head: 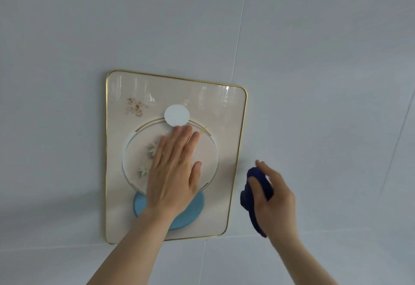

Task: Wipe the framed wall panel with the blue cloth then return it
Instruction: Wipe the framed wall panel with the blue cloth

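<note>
— So where is the gold-rimmed, beige glossy wall panel (175,154)?
— Centre of the frame; the left hand (174,172) lies flat on it, fingers spread.
— And the dark blue cloth (256,197)?
— Lower right, beside the panel's edge, bunched in the right hand (272,197), fingers clamped round it.
</note>
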Demonstrator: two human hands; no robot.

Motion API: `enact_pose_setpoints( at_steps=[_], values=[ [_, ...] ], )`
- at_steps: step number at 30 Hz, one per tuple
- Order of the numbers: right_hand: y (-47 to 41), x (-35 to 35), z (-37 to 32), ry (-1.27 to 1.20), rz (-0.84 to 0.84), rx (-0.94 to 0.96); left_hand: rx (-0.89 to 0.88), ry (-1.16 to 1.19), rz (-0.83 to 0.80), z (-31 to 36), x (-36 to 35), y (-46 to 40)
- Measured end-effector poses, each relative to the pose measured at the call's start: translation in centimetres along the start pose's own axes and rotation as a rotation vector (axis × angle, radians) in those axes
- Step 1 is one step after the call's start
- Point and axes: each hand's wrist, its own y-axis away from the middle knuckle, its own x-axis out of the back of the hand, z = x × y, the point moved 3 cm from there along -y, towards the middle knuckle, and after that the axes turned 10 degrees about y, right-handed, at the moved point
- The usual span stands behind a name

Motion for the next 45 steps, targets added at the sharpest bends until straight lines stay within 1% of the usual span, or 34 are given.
enact_pose_setpoints(
  at_steps=[1, 2, 4, 5, 6, 7, 9, 11, 13, 17, 20, 23, 25, 28, 31, 39, 42, 45],
  values=[
    [-0.3, 0.4, -0.6, -0.126, -0.017, -0.142, -0.003, 0.031, 0.013, -0.2, 0.9, -0.1],
    [-0.4, 0.8, -1.3, -0.240, -0.018, -0.242, -0.006, 0.050, 0.032, -0.6, 1.9, -0.2],
    [-1.0, 1.3, -3.0, -0.444, -0.013, -0.356, 0.006, 0.055, 0.084, -2.1, 4.1, -0.5],
    [-1.1, 1.3, -4.2, -0.524, -0.034, -0.380, 0.026, 0.052, 0.107, -3.2, 5.3, -0.8],
    [-1.4, 1.0, -5.1, -0.565, -0.040, -0.360, 0.052, 0.049, 0.126, -4.3, 6.3, -1.0],
    [-1.5, 0.6, -6.4, -0.586, -0.050, -0.358, 0.079, 0.046, 0.140, -5.5, 7.3, -1.2],
    [-2.0, -0.7, -8.9, -0.588, -0.014, -0.321, 0.122, 0.024, 0.152, -7.6, 9.0, -1.5],
    [-2.4, -2.7, -12.1, -0.557, 0.048, -0.188, 0.138, -0.023, 0.147, -9.6, 10.3, -1.8],
    [-2.4, -5.0, -15.8, -0.505, 0.097, -0.009, 0.143, -0.068, 0.128, -11.4, 11.0, -2.1],
    [-2.2, -9.9, -21.3, -0.341, 0.166, 0.336, 0.098, -0.125, 0.058, -13.8, 11.0, -2.8],
    [-2.4, -12.9, -22.4, -0.132, 0.223, 0.562, 0.059, -0.126, 0.054, -14.8, 10.4, -3.1],
    [-2.4, -15.1, -21.7, 0.095, 0.254, 0.739, 0.041, -0.107, 0.059, -15.7, 9.4, -3.0],
    [-2.3, -16.3, -20.6, 0.214, 0.281, 0.830, 0.030, -0.143, 0.055, -16.2, 8.7, -2.9],
    [-2.4, -17.2, -19.1, 0.286, 0.264, 0.887, 0.024, -0.219, 0.076, -16.6, 7.7, -2.9],
    [-2.7, -18.0, -18.5, 0.256, 0.246, 0.897, 0.022, -0.226, 0.113, -16.6, 7.1, -2.9],
    [-2.9, -19.9, -18.9, 0.301, 0.319, 0.898, 0.001, -0.193, 0.122, -16.8, 6.7, -2.7],
    [-2.9, -20.0, -19.4, 0.326, 0.333, 0.953, 0.003, -0.192, 0.117, -16.8, 6.6, -2.7],
    [-2.8, -20.1, -19.8, 0.347, 0.306, 1.021, 0.010, -0.188, 0.107, -16.7, 6.7, -2.7]
  ],
)
